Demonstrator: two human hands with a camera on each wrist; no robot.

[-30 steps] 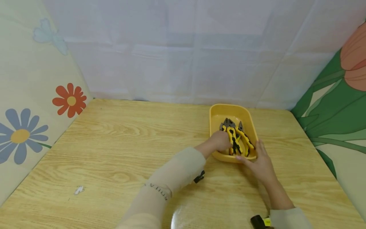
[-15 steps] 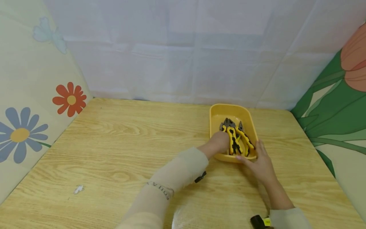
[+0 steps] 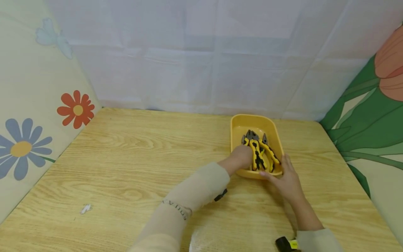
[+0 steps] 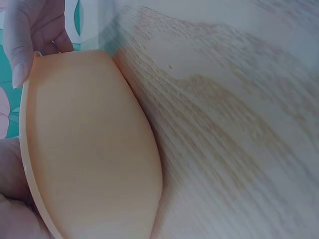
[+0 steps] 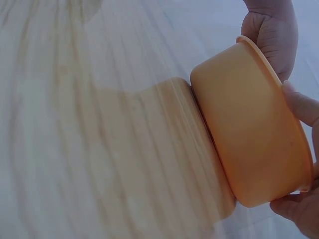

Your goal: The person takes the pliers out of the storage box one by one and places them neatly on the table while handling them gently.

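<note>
Pliers (image 3: 259, 157) in bin (image 3: 245, 124) btwn L hand (image 3: 241, 156) (grip unclear) & bin-gripping R hand (image 3: 289, 183).

Table (image 3: 141, 157): light yellow-brown surface, wood-grain pattern. Along the table's far edge stands a pale, creased backdrop (image 3: 201, 66) with faint fold lines. At the table's left side, a cream panel (image 3: 22, 80) bears a red flower (image 3: 77, 110), a blue flower (image 3: 21, 149) and a pale blue butterfly (image 3: 53, 37). At the table's right side, a second panel (image 3: 385, 185) shows a coral tulip (image 3: 391, 63) and broad green leaves (image 3: 374, 115). A bright glare (image 3: 198, 241) marks the table's near part.
</note>
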